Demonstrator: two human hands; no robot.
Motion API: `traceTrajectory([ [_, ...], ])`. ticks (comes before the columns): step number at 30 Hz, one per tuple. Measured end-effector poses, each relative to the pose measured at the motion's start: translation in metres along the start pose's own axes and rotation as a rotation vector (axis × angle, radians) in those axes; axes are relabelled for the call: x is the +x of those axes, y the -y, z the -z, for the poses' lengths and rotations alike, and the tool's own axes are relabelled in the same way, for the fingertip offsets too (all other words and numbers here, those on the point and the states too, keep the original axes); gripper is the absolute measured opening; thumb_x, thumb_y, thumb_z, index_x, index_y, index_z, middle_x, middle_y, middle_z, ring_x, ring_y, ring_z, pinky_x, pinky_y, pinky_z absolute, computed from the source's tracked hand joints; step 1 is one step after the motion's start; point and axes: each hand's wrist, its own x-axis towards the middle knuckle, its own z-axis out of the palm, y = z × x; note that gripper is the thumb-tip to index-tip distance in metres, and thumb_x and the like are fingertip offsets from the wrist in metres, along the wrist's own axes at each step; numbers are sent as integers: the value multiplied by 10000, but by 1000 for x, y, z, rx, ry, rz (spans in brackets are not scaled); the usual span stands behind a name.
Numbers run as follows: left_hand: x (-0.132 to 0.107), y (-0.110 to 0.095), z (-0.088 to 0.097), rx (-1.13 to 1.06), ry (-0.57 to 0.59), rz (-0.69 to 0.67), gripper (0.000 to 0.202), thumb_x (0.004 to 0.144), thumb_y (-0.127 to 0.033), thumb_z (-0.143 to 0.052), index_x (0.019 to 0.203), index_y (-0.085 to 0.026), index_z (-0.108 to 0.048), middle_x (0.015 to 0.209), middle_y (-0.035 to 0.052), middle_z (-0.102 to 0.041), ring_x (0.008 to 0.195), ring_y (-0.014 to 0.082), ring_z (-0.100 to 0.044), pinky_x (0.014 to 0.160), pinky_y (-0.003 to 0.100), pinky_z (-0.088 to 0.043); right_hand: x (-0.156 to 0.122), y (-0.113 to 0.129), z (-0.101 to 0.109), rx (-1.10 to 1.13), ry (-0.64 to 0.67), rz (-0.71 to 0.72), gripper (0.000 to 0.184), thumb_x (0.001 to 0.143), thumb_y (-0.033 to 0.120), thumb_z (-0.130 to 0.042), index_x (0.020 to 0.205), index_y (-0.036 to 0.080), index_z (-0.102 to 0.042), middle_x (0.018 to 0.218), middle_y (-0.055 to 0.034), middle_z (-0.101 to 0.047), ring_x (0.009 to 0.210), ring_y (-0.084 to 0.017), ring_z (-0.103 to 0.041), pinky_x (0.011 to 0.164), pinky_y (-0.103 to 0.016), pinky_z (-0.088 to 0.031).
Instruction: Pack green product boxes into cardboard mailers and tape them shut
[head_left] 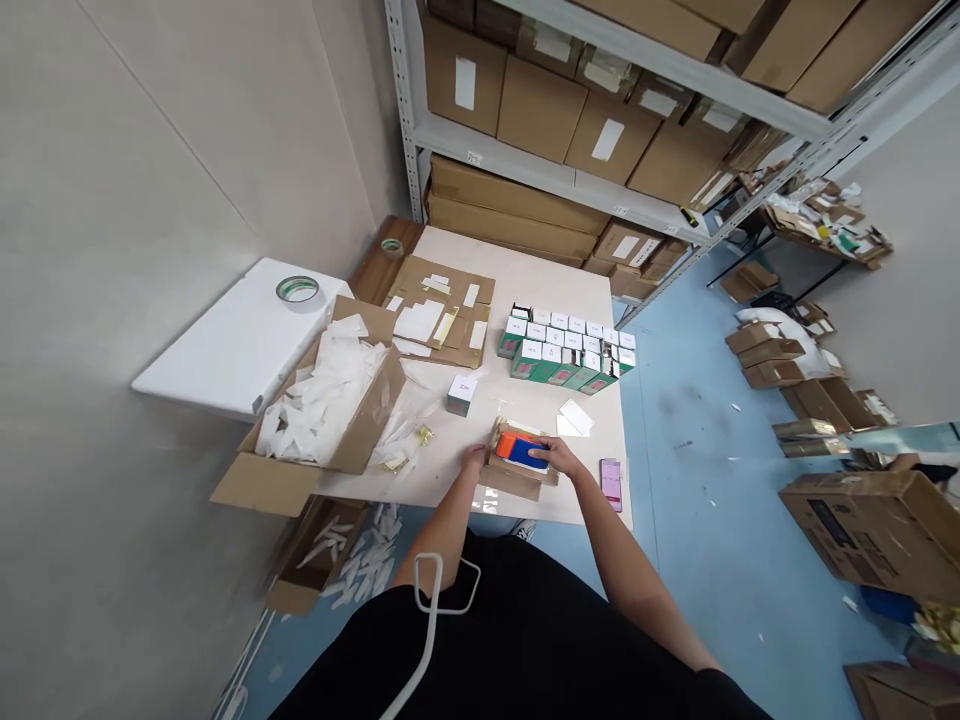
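My right hand [561, 457] is closed over an orange and blue tape dispenser [522, 449] that rests on a small brown cardboard box [516, 475] near the table's front edge. On the box's left side sits my left hand [474, 459], its fingers pressed against the cardboard. A single small white-topped box [460, 394] stands just beyond the hands. Further back, several green boxes with white tops [568, 352] are lined up in rows.
A pink phone [611, 482] lies at the table's right edge. An open carton of white packing pieces [330, 400] hangs over the left side. Flattened cardboard with labels [442, 310] lies at the back. Tape rolls [298, 291] sit left. Shelves of cartons [570, 120] stand behind.
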Motion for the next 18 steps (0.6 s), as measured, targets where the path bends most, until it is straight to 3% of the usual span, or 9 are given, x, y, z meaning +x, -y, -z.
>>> traceTrajectory([
  [3,0,-2,13,55,-88,-1,364,802,-210,-714,1165,-191,-698,1232,147,-733,1222,335,-672,1004,424,-553,0,-1,1,14,12,5,704,638,679,-859,1141,190,-800,1087,-62,-777,1000,-297,-706,944,-417,-559],
  [5,2,-9,22,75,-93,-43,391,774,-152,-686,1162,-198,-709,1332,115,-702,1280,299,-639,1063,388,-524,0,-1,1,9,14,-1,703,635,677,-856,1139,190,-801,1090,-63,-778,1011,-304,-707,937,-415,-562],
  [7,5,-19,30,88,3,-125,480,734,-135,-704,1208,-214,-713,1405,98,-667,1289,285,-631,1057,371,-531,0,-1,2,5,12,-6,694,648,671,-847,1145,190,-801,1104,-64,-777,1029,-308,-707,931,-408,-566],
  [12,15,-36,37,170,454,-360,1010,517,-196,-925,1472,-288,-608,1682,136,-381,1412,360,-533,1115,442,-499,-1,-3,4,16,22,20,671,669,644,-846,1159,188,-802,1148,-73,-771,1063,-307,-703,926,-394,-568],
  [16,24,-42,37,390,534,-404,1215,437,-275,-993,1555,-337,-521,1716,117,-324,1554,384,-347,1217,492,-384,1,-8,3,-10,7,33,667,680,657,-834,1157,192,-804,1184,-79,-765,1079,-308,-698,937,-409,-570],
  [18,27,-47,37,521,533,-381,1244,435,-298,-1005,1569,-363,-497,1721,103,-319,1562,394,-331,1232,491,-356,2,-11,1,-24,-16,36,665,684,657,-830,1167,200,-803,1183,-79,-767,1075,-305,-699,949,-417,-568],
])
